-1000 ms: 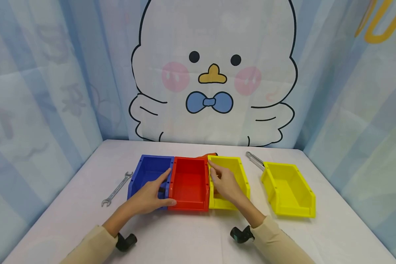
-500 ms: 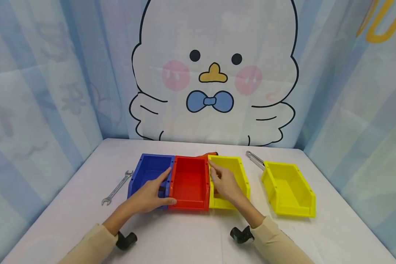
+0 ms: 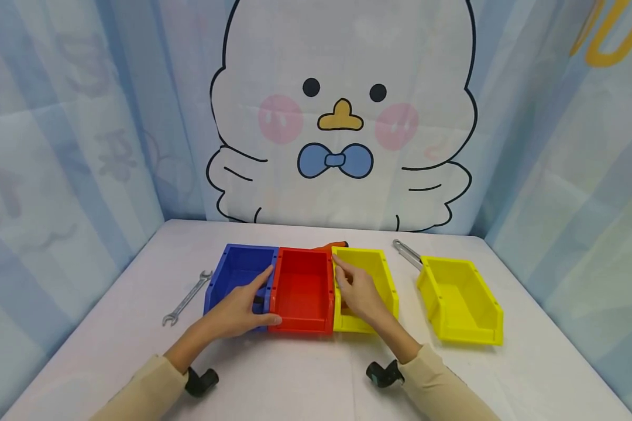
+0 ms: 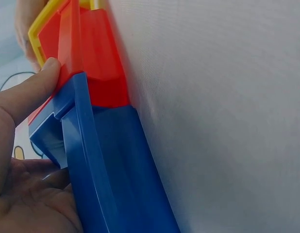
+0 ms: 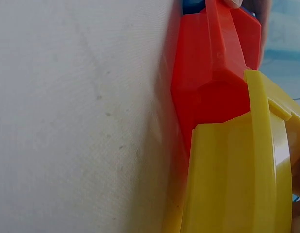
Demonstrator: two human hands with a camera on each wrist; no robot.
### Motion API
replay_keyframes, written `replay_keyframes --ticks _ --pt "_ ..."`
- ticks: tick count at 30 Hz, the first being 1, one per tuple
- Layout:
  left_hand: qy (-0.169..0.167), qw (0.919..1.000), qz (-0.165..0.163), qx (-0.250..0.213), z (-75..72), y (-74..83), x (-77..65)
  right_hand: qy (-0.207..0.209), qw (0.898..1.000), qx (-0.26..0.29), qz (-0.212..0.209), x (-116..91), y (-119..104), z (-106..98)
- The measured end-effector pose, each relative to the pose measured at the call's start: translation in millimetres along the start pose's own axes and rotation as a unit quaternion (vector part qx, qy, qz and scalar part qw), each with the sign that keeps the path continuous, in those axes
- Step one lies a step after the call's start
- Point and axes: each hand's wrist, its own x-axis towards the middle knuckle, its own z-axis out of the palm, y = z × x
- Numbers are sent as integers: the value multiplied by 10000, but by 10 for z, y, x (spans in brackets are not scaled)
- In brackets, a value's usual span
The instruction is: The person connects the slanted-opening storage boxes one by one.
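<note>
A blue bin [image 3: 246, 263], a red bin [image 3: 302, 286] and a yellow bin [image 3: 375, 263] stand side by side, walls touching. My left hand [image 3: 234, 313] spans the blue-red seam. Its index finger touches the rims toward the back, its thumb rests on the red bin's front left corner, and other fingers reach into the blue bin. My right hand [image 3: 362, 292] is inside the yellow bin, its fingertips against the left wall by the red bin. Its lower fingers are partly hidden. In the left wrist view, the thumb [image 4: 41, 87] lies on the red edge.
A second yellow bin [image 3: 464, 301] stands apart at the right. Behind it lies a long metal tool [image 3: 408, 255], partly hidden. A double-ended wrench [image 3: 188, 298] lies left of the blue bin. An orange-handled tool [image 3: 337, 245] shows behind the red bin. Fabric walls border the white table [image 3: 289, 380].
The hands and bins hold nearly the same positions. The whole head view has shifted very slightly.
</note>
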Motion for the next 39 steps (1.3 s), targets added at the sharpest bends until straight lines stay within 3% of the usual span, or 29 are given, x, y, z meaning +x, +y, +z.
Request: replay_keyframes --ticks 9,32,39 --pt "-36 10000 -89 11 2 11 10 -34 9999 55 -125 0 7 -9" --pt "-67 10000 -10 -36 -25 32 8 34 9999 113 115 -12 20 33" --pt "-144 9998 -146 -40 -15 59 9 -18 9999 98 40 -24 27 34"
